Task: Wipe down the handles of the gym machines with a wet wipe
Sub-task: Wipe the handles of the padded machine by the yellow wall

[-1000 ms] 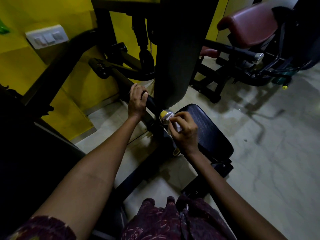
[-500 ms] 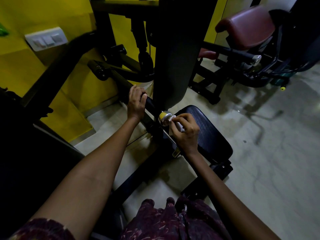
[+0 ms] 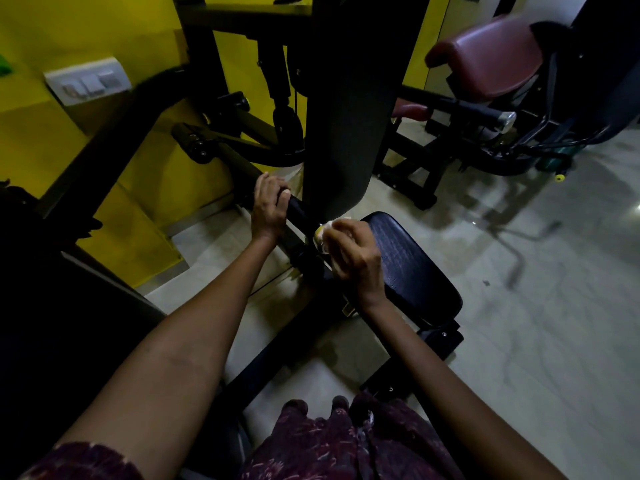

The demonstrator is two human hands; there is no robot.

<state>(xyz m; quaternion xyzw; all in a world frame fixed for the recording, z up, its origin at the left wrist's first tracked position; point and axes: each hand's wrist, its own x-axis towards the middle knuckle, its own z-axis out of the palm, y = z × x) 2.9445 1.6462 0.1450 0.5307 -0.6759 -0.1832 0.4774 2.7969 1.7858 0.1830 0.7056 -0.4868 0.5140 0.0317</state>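
Note:
A black foam handle (image 3: 297, 210) of the gym machine runs diagonally from upper left to centre and ends in a shiny metal cap (image 3: 319, 234). My left hand (image 3: 269, 206) grips the handle's black part a little above the cap. My right hand (image 3: 353, 252) holds a white wet wipe (image 3: 338, 223) bunched in its curled fingers and presses it over the cap's end. Most of the cap is hidden by the wipe and fingers.
The machine's black seat pad (image 3: 412, 268) lies just right of my right hand, its tall black back pad (image 3: 349, 109) behind. A second machine with maroon pads (image 3: 488, 57) and a chrome-tipped bar (image 3: 504, 120) stands at the back right. Yellow wall with a switch plate (image 3: 86, 81) left.
My right hand has shifted the wipe up over the end of the metal cap, covering more of it. My left hand keeps its grip on the handle.

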